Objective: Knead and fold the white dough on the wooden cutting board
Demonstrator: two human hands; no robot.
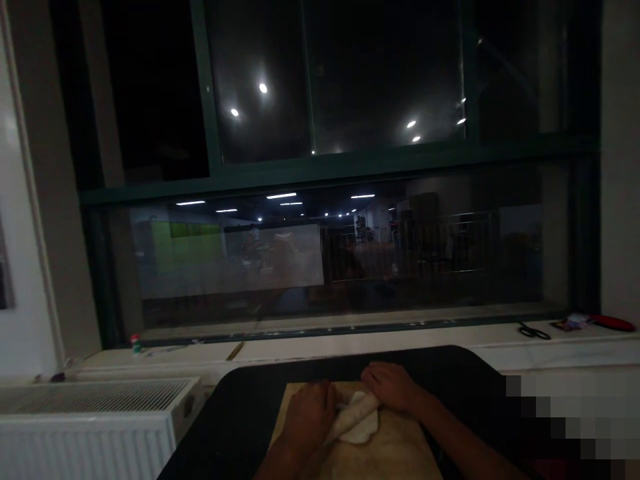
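A pale, soft flatbread (358,420) lies folded over on a light wooden cutting board (395,457). The board rests on a dark round-cornered table (230,420). My left hand (310,419) grips the near left side of the fold, with its fingers curled over the edge. My right hand (390,387) lies across the far side of the flatbread, its fingers together and pressing on the top. The bread's left end is partly hidden under my left hand.
Behind the table runs a white window sill holding black scissors (534,331), a red-handled tool (613,323) and a small capped bottle (135,343). A white radiator (90,427) stands to the left. A dark window (340,167) reflects a lit room. The lower right is pixelated.
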